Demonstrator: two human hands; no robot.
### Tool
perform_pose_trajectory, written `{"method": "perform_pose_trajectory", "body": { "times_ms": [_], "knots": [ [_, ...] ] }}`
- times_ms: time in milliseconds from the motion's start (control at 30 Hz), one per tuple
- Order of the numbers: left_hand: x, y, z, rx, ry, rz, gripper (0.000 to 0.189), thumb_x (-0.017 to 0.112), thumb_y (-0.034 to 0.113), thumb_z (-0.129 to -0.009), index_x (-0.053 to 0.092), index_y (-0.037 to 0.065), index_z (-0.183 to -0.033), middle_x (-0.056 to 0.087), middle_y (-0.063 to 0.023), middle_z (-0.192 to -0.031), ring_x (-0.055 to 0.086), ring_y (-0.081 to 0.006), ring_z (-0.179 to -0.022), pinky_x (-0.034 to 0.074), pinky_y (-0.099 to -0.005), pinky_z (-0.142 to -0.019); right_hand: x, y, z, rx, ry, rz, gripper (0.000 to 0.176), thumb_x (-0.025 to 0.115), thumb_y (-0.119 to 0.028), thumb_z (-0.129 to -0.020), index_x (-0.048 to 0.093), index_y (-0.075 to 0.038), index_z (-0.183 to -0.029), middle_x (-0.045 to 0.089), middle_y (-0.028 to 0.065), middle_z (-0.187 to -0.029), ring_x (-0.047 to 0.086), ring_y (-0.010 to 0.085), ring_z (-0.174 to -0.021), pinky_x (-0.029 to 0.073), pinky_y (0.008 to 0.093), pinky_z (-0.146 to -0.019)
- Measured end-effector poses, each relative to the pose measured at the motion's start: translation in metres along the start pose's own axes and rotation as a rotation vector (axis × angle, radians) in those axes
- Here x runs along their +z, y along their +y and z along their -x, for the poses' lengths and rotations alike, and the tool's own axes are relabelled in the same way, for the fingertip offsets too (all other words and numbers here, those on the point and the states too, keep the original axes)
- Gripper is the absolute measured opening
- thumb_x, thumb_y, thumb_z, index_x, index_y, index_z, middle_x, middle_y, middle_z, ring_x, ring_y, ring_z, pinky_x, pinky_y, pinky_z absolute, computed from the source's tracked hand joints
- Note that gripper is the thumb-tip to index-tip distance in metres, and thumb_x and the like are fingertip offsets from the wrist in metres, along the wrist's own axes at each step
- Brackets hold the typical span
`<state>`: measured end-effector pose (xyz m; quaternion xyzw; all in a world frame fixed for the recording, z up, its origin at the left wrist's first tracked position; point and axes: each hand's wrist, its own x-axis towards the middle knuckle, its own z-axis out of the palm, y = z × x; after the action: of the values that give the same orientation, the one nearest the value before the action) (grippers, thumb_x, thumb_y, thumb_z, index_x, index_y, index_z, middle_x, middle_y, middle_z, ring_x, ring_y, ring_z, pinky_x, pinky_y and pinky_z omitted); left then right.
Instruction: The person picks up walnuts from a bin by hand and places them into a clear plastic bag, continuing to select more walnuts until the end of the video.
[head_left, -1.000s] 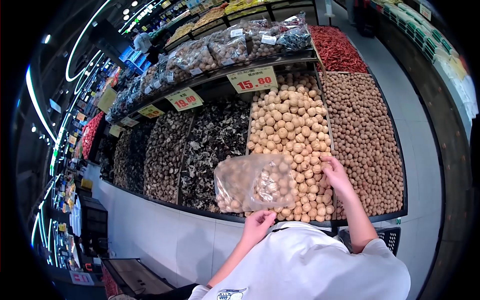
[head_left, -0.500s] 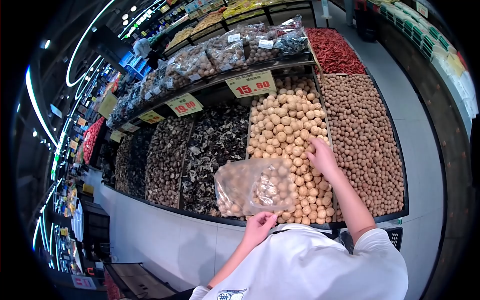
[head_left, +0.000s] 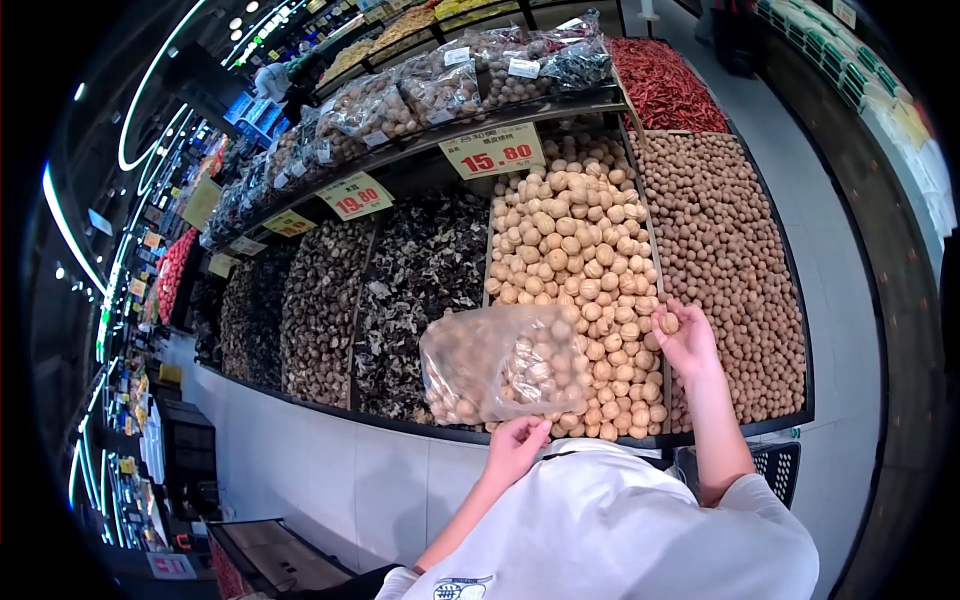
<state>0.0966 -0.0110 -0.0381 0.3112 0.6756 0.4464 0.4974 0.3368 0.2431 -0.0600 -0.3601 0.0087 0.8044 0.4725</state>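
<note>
My right hand (head_left: 690, 345) is turned palm up over the right side of the walnut bin, its fingers curled round a single walnut (head_left: 669, 324). Pale tan walnuts (head_left: 570, 225) are heaped in the bin. On their near left part lies a clear plastic bag (head_left: 455, 350) with walnuts showing in or through it; it reaches over the neighbouring bin of dried black fungus (head_left: 425, 265). At the bag's near edge my left hand (head_left: 515, 450) is closed, thumb against fingers, on the bag's edge.
Smaller brown round nuts (head_left: 725, 250) fill the bin on the right, with dried red chilies (head_left: 665, 85) behind. A shelf above holds bagged goods (head_left: 440, 90) and price signs (head_left: 492, 150). Dried mushrooms (head_left: 322, 290) lie farther left. A dark perforated basket (head_left: 776, 470) stands by my right elbow.
My right hand has drawn back from the heap towards the right and turned palm up, now with a walnut in its fingers. My left hand and the bag have hardly moved.
</note>
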Motion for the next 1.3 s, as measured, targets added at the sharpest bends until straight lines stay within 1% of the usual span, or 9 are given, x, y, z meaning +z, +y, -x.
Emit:
{"method": "perform_pose_trajectory", "body": {
  "times_ms": [133,167,333,433,733,1000,1100,1233,1300],
  "knots": [
    [0.003,0.006,-0.003,0.010,-0.017,-0.008,0.021,0.065,0.019,-0.099,0.069,-0.002,-0.099,0.068,-0.0026,-0.081,0.063,-0.0074,-0.075,0.051,-0.0224,-0.071,0.007,0.008,0.005,-0.281,-0.103,0.375,0.039,0.049,-0.014,-0.101,0.048,0.001,-0.136,0.052,0.0102,-0.121,0.054,0.0179,-0.109,0.046,0.0360,-0.105],
    [0.003,0.007,-0.003,0.013,-0.022,0.003,0.021,0.065,0.018,-0.099,0.069,-0.002,-0.099,0.068,-0.0027,-0.081,0.063,-0.0075,-0.075,0.051,-0.0225,-0.071,0.011,0.010,0.005,-0.263,-0.141,0.456,0.043,0.049,-0.015,-0.102,0.045,0.002,-0.141,0.049,0.0104,-0.134,0.053,0.0189,-0.118,0.041,0.0364,-0.110],
    [0.000,0.007,0.000,0.009,-0.006,-0.008,0.021,0.065,0.018,-0.099,0.069,-0.003,-0.100,0.069,-0.0029,-0.081,0.063,-0.0079,-0.075,0.051,-0.0228,-0.071,0.030,0.035,0.004,-0.303,-0.208,0.646,0.046,0.055,-0.021,-0.102,0.047,0.002,-0.140,0.047,0.0160,-0.145,0.049,0.0224,-0.131,0.040,0.0368,-0.110],
    [-0.003,0.005,0.003,0.009,0.009,-0.003,0.021,0.065,0.018,-0.099,0.069,-0.003,-0.100,0.069,-0.0029,-0.081,0.063,-0.0078,-0.075,0.051,-0.0228,-0.071,0.037,0.039,0.003,-0.451,-0.183,0.921,0.038,0.060,-0.017,-0.099,0.055,0.002,-0.132,0.060,0.0161,-0.129,0.056,0.0232,-0.123,0.043,0.0356,-0.107],
    [0.003,0.007,-0.002,0.016,-0.012,-0.026,0.022,0.065,0.019,-0.099,0.069,-0.003,-0.099,0.068,-0.0022,-0.079,0.063,-0.0073,-0.074,0.051,-0.0223,-0.069,-0.006,0.048,-0.007,-0.488,-0.253,1.154,0.038,0.066,-0.013,-0.095,0.058,0.002,-0.128,0.065,0.0129,-0.123,0.065,0.0195,-0.107,0.053,0.0304,-0.089],
    [0.002,0.004,-0.002,0.021,-0.024,-0.059,0.020,0.066,0.018,-0.098,0.070,-0.002,-0.100,0.068,-0.0010,-0.079,0.061,-0.0063,-0.074,0.049,-0.0212,-0.069,-0.014,0.066,-0.001,-0.532,-0.245,1.103,0.026,0.068,-0.011,-0.094,0.063,0.001,-0.116,0.068,0.0045,-0.102,0.063,0.0103,-0.091,0.051,0.0240,-0.076],
    [0.002,0.014,-0.003,0.038,0.029,-0.078,0.027,0.068,0.024,-0.097,0.071,-0.002,-0.095,0.069,-0.0032,-0.077,0.062,-0.0076,-0.071,0.050,-0.0237,-0.066,0.003,0.079,0.020,-0.535,-0.326,0.977,0.018,0.068,-0.009,-0.094,0.065,-0.001,-0.109,0.064,-0.0010,-0.091,0.057,0.0060,-0.082,0.048,0.0204,-0.071],
    [0.001,0.028,-0.012,-0.059,0.119,-0.468,0.040,0.064,0.033,-0.099,0.071,-0.004,-0.085,0.067,-0.0054,-0.066,0.063,-0.0106,-0.060,0.052,-0.0243,-0.060,0.029,0.095,0.054,-0.486,-0.493,1.010,0.016,0.068,-0.009,-0.093,0.066,-0.001,-0.106,0.066,0.0009,-0.092,0.059,0.0068,-0.085,0.049,0.0210,-0.073],
    [0.003,0.033,-0.019,-0.123,0.146,-0.479,0.043,0.063,0.035,-0.099,0.070,-0.004,-0.082,0.065,-0.0059,-0.062,0.062,-0.0109,-0.056,0.050,-0.0245,-0.056,0.041,0.102,0.064,-0.464,-0.706,1.294,0.016,0.064,-0.007,-0.094,0.068,-0.001,-0.108,0.068,0.0056,-0.093,0.063,0.0103,-0.083,0.051,0.0244,-0.075]
  ]
}}
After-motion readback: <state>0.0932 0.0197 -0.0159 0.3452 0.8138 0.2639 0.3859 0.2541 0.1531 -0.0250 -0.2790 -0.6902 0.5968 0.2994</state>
